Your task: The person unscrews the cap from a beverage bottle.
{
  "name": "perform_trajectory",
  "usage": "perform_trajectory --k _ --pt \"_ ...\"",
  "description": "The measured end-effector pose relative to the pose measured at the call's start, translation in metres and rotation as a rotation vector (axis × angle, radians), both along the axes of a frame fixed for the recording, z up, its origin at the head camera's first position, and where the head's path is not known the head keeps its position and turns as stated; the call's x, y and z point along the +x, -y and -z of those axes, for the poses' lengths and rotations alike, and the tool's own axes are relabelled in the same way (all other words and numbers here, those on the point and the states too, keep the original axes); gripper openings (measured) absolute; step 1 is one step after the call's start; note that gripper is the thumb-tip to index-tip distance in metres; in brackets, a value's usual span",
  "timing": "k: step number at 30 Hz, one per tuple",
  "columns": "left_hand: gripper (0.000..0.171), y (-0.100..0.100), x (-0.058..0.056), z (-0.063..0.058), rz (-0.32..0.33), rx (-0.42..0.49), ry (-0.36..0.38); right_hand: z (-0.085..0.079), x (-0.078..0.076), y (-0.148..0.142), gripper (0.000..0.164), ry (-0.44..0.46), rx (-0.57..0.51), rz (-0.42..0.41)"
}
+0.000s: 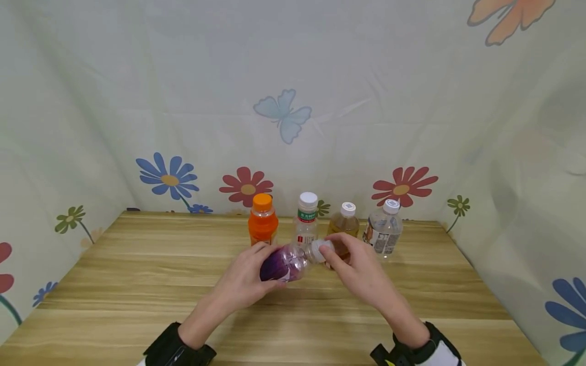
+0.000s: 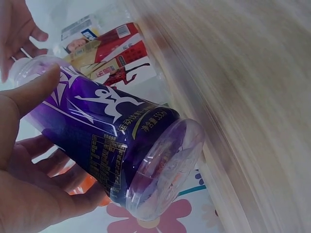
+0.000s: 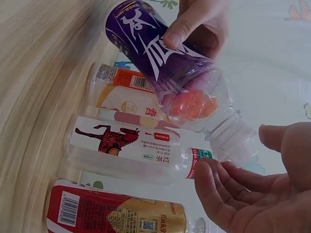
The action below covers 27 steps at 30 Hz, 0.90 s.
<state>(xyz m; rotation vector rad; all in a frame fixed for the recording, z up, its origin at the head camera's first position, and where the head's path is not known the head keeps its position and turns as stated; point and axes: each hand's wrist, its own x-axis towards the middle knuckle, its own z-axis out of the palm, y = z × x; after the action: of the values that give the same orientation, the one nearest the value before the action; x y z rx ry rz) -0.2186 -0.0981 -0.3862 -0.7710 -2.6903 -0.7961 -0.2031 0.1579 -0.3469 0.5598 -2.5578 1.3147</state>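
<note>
My left hand (image 1: 249, 274) grips a purple-labelled drink bottle (image 1: 285, 264) round its body, thumb on one side and fingers on the other. The clear bottle is tilted well over, its base towards the left and its neck pointing right. At that neck my right hand (image 1: 359, 267) has thumb and fingertips about the whitish cap (image 3: 235, 143). Behind the purple bottle stand an orange-capped bottle (image 1: 263, 223), a white-capped bottle with a green neck band (image 1: 308, 216), and a bottle of amber drink (image 1: 344, 223), partly hidden by my right hand.
A clear bottle with a printed label (image 1: 383, 229) stands upright at the right end of the row. Everything is on a wood-grain table (image 1: 183, 244). A pale curtain (image 1: 348, 142) with flowers and a butterfly hangs behind the table and along its sides.
</note>
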Motion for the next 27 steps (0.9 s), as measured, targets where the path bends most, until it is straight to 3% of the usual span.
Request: perform_trajectory --k 12,27 --pt "0.07 0.0004 0.0001 -0.0004 -0.01 -0.012 -0.012 -0.0019 0.0009 0.0009 0.027 0.014 0.049 -0.004" --pt "0.071 0.0011 -0.0005 0.0001 -0.013 -0.024 -0.017 -0.0013 0.0001 -0.0022 0.031 -0.145 0.08 -0.128"
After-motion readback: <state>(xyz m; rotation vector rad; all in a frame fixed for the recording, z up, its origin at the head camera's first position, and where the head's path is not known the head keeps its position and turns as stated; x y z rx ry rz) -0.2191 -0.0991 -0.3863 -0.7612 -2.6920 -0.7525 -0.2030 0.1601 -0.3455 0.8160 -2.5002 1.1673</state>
